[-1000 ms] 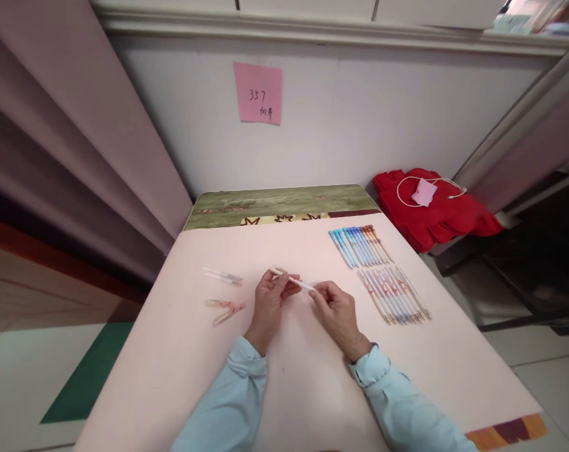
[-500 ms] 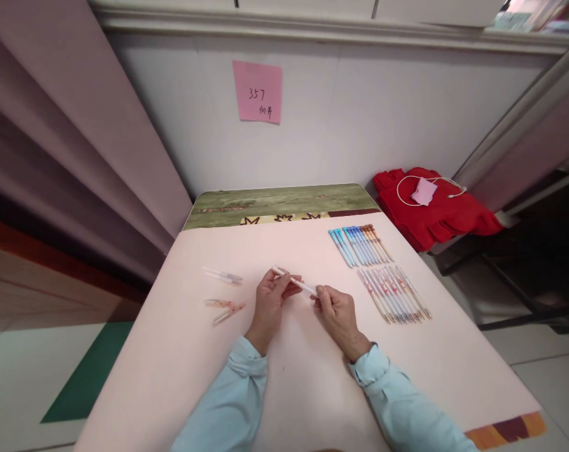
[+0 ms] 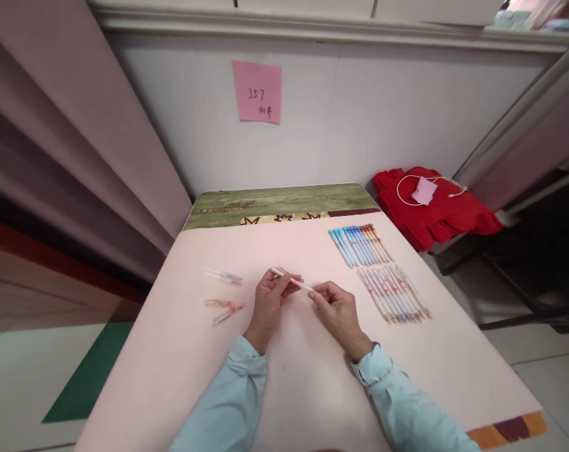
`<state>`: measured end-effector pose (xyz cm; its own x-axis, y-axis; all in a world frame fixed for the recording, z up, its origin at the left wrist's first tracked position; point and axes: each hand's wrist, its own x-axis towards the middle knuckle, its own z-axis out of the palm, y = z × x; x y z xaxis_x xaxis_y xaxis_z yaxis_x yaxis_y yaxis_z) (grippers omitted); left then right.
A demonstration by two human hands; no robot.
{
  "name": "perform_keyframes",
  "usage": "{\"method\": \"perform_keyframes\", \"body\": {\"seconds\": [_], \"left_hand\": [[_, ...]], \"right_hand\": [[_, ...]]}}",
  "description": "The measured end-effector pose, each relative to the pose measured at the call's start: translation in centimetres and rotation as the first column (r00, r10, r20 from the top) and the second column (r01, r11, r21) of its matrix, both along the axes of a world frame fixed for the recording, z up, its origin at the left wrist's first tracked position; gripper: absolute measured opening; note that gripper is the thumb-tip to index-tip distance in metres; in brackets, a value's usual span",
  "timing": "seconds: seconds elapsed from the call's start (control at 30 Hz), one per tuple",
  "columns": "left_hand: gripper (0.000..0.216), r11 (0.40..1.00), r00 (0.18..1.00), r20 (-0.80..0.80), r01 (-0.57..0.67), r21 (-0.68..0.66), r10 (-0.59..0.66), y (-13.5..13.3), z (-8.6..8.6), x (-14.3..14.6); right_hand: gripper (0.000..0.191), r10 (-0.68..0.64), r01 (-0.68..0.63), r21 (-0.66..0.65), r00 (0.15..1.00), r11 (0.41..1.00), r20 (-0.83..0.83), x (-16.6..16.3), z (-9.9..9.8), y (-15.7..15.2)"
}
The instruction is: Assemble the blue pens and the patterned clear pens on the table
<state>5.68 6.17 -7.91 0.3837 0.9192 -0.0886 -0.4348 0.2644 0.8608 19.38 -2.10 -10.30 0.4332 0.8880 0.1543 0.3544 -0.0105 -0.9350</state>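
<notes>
Both my hands hold one white pen (image 3: pixel 297 282) over the middle of the pale pink table (image 3: pixel 190 370). My left hand (image 3: pixel 270 301) pinches its far end between thumb and fingers. My right hand (image 3: pixel 337 309) grips the near end with curled fingers. To the left lie clear pen caps or barrels (image 3: pixel 223 275) and two orange-patterned pieces (image 3: pixel 224 308). On the right lie a row of blue and brown pens (image 3: pixel 361 244) and, nearer, a row of patterned white pens (image 3: pixel 393 293).
A green patterned cloth (image 3: pixel 279 204) covers the table's far end against the white wall, where a pink note (image 3: pixel 258 91) hangs. A red garment (image 3: pixel 435 207) with a white cord lies right of the table. Curtains hang at the left.
My right hand slid slightly along the pen towards my left hand, then back a little. The pen stays held between both hands; nothing else moved.
</notes>
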Motion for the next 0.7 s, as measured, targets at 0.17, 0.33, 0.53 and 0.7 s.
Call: {"method": "perform_keyframes", "body": {"seconds": [0.17, 0.33, 0.53, 0.7], "left_hand": [[0.027, 0.996, 0.990, -0.117, -0.082, -0.021, 0.079, 0.2, -0.7, 0.0], [0.029, 0.994, 0.976, -0.187, -0.109, 0.009, 0.109, 0.2, -0.9, 0.1], [0.029, 0.999, 0.975, -0.217, -0.040, 0.029, 0.045, -0.7, -0.2, 0.6], [0.034, 0.984, 0.936, -0.316, -0.118, 0.136, 0.156, -1.7, -0.2, 0.3]], "right_hand": [[0.019, -0.011, -0.002, 0.040, 0.939, 0.999, 0.343, -0.2, 0.6, -0.1], [0.015, -0.032, -0.002, 0.071, 0.880, 0.997, 0.475, -0.5, 1.2, -0.1], [0.009, -0.035, 0.022, 0.029, 0.819, 0.999, 0.573, -0.4, 2.0, -1.2], [0.012, -0.173, 0.245, -0.019, 0.737, 0.969, 0.653, 3.0, 2.8, -5.0]]}}
